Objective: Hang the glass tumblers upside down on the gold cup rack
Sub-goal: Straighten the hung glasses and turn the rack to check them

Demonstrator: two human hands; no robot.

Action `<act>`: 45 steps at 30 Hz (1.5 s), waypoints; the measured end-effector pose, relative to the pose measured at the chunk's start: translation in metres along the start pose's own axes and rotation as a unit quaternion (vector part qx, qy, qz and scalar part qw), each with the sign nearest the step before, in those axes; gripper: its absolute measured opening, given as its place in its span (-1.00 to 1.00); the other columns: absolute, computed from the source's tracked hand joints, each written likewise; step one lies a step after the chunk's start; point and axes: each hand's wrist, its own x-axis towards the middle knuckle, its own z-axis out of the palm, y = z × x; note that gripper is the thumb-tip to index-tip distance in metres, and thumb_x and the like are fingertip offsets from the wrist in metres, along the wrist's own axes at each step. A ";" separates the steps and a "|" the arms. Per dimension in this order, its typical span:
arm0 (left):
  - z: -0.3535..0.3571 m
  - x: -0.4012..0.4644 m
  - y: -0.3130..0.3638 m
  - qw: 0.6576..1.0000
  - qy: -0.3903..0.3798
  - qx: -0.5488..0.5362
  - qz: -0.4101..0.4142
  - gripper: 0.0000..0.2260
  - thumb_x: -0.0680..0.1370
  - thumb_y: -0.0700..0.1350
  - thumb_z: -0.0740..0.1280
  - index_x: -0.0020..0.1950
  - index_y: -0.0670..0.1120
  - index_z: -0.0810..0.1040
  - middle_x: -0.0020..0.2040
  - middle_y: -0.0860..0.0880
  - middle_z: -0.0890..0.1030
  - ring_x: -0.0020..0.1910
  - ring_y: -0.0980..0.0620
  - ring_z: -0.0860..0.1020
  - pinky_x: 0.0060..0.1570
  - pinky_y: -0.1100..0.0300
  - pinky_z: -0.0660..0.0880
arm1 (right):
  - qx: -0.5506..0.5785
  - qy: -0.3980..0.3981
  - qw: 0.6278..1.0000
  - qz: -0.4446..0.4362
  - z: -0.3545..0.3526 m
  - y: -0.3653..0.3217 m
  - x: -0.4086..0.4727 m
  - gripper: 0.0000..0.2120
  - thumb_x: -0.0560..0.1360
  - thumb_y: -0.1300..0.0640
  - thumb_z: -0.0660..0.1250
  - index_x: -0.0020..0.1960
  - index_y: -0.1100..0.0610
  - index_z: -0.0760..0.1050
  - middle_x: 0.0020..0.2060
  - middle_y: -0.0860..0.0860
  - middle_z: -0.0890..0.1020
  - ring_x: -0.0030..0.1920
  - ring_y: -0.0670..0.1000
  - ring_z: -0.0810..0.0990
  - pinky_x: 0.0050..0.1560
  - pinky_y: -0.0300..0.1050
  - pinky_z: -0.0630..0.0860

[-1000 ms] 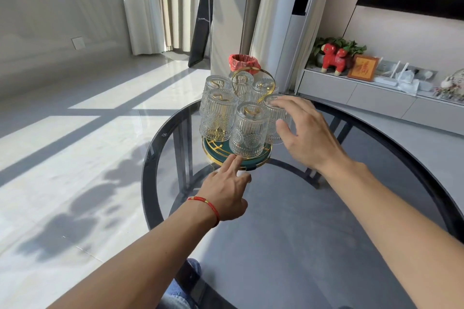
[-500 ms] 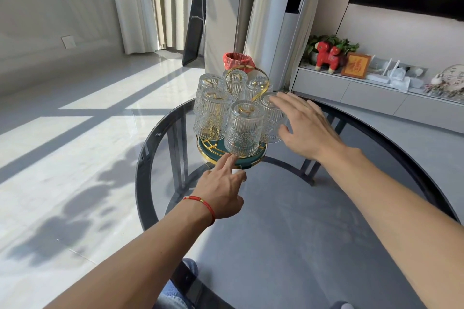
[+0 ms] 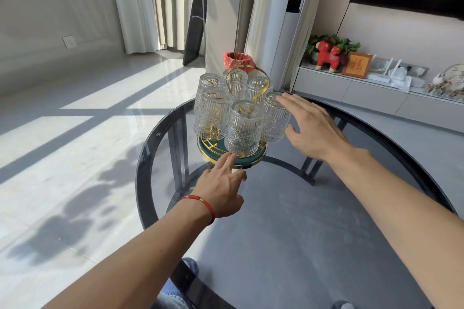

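Several ribbed glass tumblers hang upside down on the gold cup rack [image 3: 261,91], which has a green round base [image 3: 258,154] with a gold rim and a looped gold handle. The nearest tumbler [image 3: 243,130] is at the front; the rightmost tumbler [image 3: 275,118] stands beside my right hand [image 3: 313,125]. That hand is flat with fingers apart, fingertips at the top of the rightmost tumbler, holding nothing. My left hand [image 3: 221,185], with a red cord on the wrist, points its index finger onto the front rim of the base, other fingers curled.
The rack stands at the far side of a round dark glass table [image 3: 288,221] with a black rim. Behind it are a red-lined bin [image 3: 238,61], curtains, and a low cabinet [image 3: 376,93] with a red toy and a framed picture. Tiled floor lies left.
My right hand has drawn slightly back from the rightmost tumbler and flattened. My left index finger stays on the base rim. The view has shifted a little.
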 end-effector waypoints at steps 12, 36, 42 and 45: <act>0.003 0.002 -0.002 1.000 0.001 0.002 0.000 -0.57 0.47 -0.04 0.39 0.35 0.01 0.50 0.59 -0.10 0.16 0.58 -0.17 0.12 0.33 -0.20 0.46 | -0.020 -0.022 0.999 -0.016 -0.004 0.000 0.003 -0.28 0.57 0.22 0.29 0.67 -0.08 0.16 0.66 0.03 0.24 0.66 0.08 0.15 0.62 0.25 0.11; 0.000 0.001 -0.002 1.000 -0.001 0.013 0.006 -0.57 0.47 -0.04 0.36 0.34 -0.01 0.48 0.57 -0.12 0.17 0.56 -0.15 0.13 0.26 -0.17 0.50 | -0.027 -0.026 0.987 -0.158 -0.004 -0.066 -0.016 -0.33 0.57 0.05 0.31 0.65 -0.02 0.23 0.64 0.01 0.29 0.64 0.00 0.22 0.65 0.24 -0.05; 0.000 0.001 -0.002 1.000 -0.001 0.012 0.004 -0.58 0.47 -0.05 0.36 0.34 0.00 0.48 0.59 -0.11 0.15 0.58 -0.16 0.11 0.27 -0.18 0.50 | -0.021 -0.032 0.988 -0.152 -0.005 -0.066 -0.015 -0.33 0.57 0.08 0.31 0.65 -0.02 0.22 0.64 0.00 0.28 0.65 -0.01 0.20 0.65 0.24 0.01; 0.000 0.000 -0.002 1.000 0.003 0.011 0.006 -0.58 0.47 -0.05 0.36 0.34 0.00 0.49 0.58 -0.12 0.17 0.58 -0.16 0.11 0.27 -0.18 0.50 | -0.015 -0.023 0.988 -0.152 -0.006 -0.066 -0.014 -0.34 0.58 0.09 0.30 0.65 -0.01 0.23 0.64 0.00 0.30 0.63 -0.01 0.23 0.65 0.18 0.02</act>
